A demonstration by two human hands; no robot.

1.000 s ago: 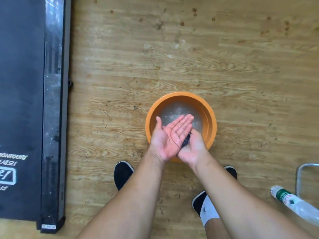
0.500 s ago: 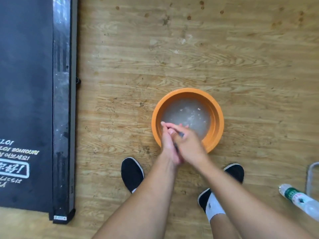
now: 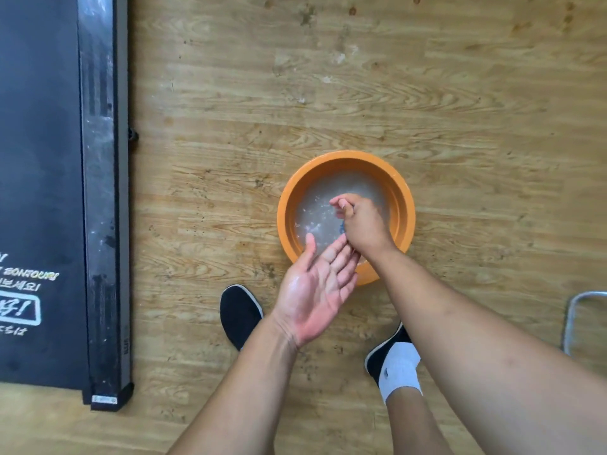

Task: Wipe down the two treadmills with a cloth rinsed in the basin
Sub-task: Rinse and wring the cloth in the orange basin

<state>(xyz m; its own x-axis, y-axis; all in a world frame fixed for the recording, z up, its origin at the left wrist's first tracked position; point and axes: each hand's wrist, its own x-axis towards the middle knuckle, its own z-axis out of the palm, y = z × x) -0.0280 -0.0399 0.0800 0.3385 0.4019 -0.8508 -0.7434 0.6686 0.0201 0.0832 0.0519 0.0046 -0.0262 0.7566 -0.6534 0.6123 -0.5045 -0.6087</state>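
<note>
Rinsing is the step in hand. The orange basin [image 3: 345, 156] sits on the wooden floor [image 3: 460, 93] with cloudy water [image 3: 313, 213] in it. The person stands at its near side, shoes [image 3: 239, 313] just short of the rim.

The right hand [image 3: 364, 224] hangs over the water with its fingers curled tight round the cloth [image 3: 342, 228], and only a scrap of blue shows under the knuckles. The left hand [image 3: 315, 290] is flat, palm up and wet, with straight fingers. It sits over the basin's near rim, fingertips just under the right wrist, and holds nothing.

One treadmill [image 3: 42, 159] lies well to the left of the basin, and I can see no second one from here.

To my eye the cloth wants wringing next. That should be done over the basin so it doesn't drip on the floor, and I'd expect the free left hand to help with the twist. Then the cloth goes left to the treadmill.
</note>
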